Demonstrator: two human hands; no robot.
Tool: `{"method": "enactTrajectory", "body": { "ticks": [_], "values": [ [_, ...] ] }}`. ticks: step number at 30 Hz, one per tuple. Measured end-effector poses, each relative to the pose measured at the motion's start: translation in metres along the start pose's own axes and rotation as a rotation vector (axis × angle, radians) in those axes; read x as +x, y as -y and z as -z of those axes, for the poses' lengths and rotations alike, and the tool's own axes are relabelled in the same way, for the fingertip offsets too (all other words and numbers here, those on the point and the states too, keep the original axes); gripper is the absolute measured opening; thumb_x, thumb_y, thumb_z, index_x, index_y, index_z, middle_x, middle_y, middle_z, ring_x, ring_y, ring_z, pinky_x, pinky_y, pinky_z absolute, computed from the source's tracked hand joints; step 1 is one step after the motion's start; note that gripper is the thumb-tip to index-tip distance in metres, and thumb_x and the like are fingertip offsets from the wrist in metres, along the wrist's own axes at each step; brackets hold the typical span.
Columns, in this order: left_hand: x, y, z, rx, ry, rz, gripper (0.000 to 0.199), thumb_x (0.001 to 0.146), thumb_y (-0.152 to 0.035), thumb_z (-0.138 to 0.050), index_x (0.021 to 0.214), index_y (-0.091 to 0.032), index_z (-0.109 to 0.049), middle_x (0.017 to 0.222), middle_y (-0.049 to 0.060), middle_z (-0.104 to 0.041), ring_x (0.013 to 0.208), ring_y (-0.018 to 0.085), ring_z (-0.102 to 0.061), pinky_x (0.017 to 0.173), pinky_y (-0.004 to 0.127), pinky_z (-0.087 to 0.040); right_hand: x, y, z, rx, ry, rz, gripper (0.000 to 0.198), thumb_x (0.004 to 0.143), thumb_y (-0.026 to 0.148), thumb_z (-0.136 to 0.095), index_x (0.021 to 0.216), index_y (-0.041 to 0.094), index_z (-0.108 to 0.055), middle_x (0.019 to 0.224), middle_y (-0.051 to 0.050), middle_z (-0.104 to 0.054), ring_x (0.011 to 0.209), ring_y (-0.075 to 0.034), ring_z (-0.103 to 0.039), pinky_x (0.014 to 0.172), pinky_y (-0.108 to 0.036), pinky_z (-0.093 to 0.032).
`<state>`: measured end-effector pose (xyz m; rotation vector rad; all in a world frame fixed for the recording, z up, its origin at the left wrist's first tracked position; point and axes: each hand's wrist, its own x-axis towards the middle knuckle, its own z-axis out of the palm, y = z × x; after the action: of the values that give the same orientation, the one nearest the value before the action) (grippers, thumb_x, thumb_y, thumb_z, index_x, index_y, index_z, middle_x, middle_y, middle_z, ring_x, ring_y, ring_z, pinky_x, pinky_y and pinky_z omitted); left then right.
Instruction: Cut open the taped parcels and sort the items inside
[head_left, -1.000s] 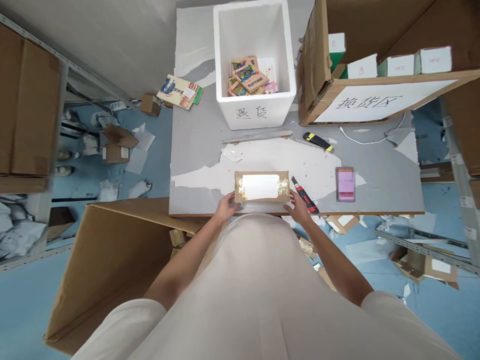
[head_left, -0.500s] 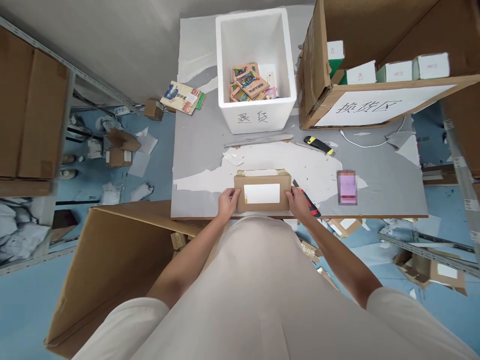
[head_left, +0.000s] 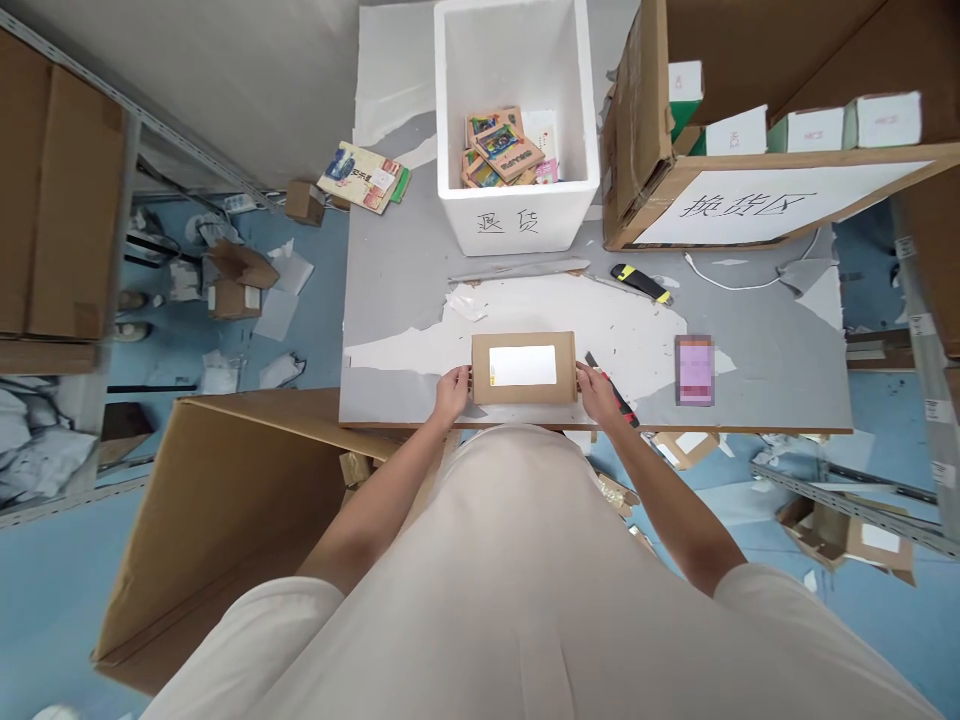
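A small brown cardboard box (head_left: 525, 394) with a white label lies in front of me near the table's front edge, its labelled face up. My left hand (head_left: 452, 393) grips its left end, and my right hand (head_left: 596, 393) grips the right end. Some fingertips are hidden against the box's sides. Just beside my right hand lies a red and black utility knife (head_left: 625, 408), partly covered by that hand.
On the table (head_left: 780, 400) stand a white foam box (head_left: 517, 225) with several booklets inside and a large carton (head_left: 637, 130) holding white-and-green boxes. A yellow-black utility knife (head_left: 641, 284), a pixelated phone-like item (head_left: 695, 370) and books (head_left: 360, 178) lie around. A big open carton (head_left: 217, 520) sits lower left.
The cardboard box has tipped from showing its edge and top to lying flatter, label up, slightly farther from my body. Both hands have shifted to its ends. The view has moved slightly.
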<state>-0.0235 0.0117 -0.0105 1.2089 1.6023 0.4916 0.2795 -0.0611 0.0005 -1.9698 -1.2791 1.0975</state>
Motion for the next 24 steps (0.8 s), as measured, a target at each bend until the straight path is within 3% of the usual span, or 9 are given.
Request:
{"method": "enactTrajectory", "body": {
  "ticks": [5,8,10,17,21,24],
  "values": [
    [-0.022,0.029,0.004,-0.064,0.101,0.0,0.054,0.075,-0.035,-0.063,0.124,-0.012,-0.058,0.122,0.016,-0.065,0.105,0.024,-0.066,0.096,0.042,-0.05,-0.029,-0.031,-0.012,0.083,0.005,-0.032,0.057,0.081,0.032,-0.051,0.137,0.016,-0.049,0.13,-0.016,-0.057,0.114,-0.027,-0.059,0.093,-0.045,-0.05],
    [-0.032,0.036,0.001,-0.128,0.231,-0.075,0.071,0.067,-0.032,-0.07,0.133,-0.013,-0.051,0.136,0.015,-0.056,0.124,0.027,-0.056,0.109,0.044,-0.041,-0.036,-0.035,-0.019,0.097,0.062,-0.005,0.076,0.075,0.029,-0.06,0.146,0.022,-0.035,0.141,-0.014,-0.049,0.125,-0.028,-0.051,0.099,-0.048,-0.046],
    [-0.034,0.037,-0.003,-0.152,0.257,-0.099,0.07,0.068,-0.035,-0.071,0.132,-0.013,-0.052,0.138,0.014,-0.055,0.127,0.027,-0.053,0.112,0.044,-0.037,-0.036,-0.031,-0.022,0.103,0.098,0.006,0.079,0.075,0.03,-0.062,0.148,0.024,-0.032,0.142,-0.012,-0.049,0.126,-0.029,-0.05,0.102,-0.05,-0.044],
    [-0.042,0.023,-0.002,-0.094,0.187,-0.123,0.051,0.078,-0.045,-0.063,0.117,-0.012,-0.063,0.117,0.012,-0.069,0.11,0.025,-0.063,0.098,0.04,-0.049,-0.033,-0.009,-0.016,0.05,0.095,0.041,0.054,0.084,0.034,-0.051,0.135,0.02,-0.046,0.123,-0.012,-0.059,0.106,-0.025,-0.058,0.089,-0.042,-0.051],
    [-0.048,-0.008,0.012,0.12,0.061,-0.21,0.042,0.083,-0.049,-0.057,0.1,-0.013,-0.071,0.099,0.01,-0.073,0.092,0.023,-0.066,0.085,0.034,-0.051,-0.03,0.014,0.005,-0.172,0.086,0.121,0.035,0.09,0.041,-0.041,0.109,0.016,-0.057,0.096,-0.01,-0.061,0.088,-0.022,-0.058,0.076,-0.036,-0.05],
    [-0.042,-0.035,0.016,0.278,-0.03,-0.195,0.044,0.086,-0.052,-0.052,0.091,-0.014,-0.073,0.084,0.008,-0.072,0.077,0.019,-0.064,0.074,0.029,-0.048,-0.017,0.034,0.017,-0.355,0.067,0.137,0.037,0.095,0.043,-0.03,0.086,0.018,-0.056,0.086,-0.009,-0.059,0.082,-0.022,-0.056,0.074,-0.035,-0.045]
  ]
}}
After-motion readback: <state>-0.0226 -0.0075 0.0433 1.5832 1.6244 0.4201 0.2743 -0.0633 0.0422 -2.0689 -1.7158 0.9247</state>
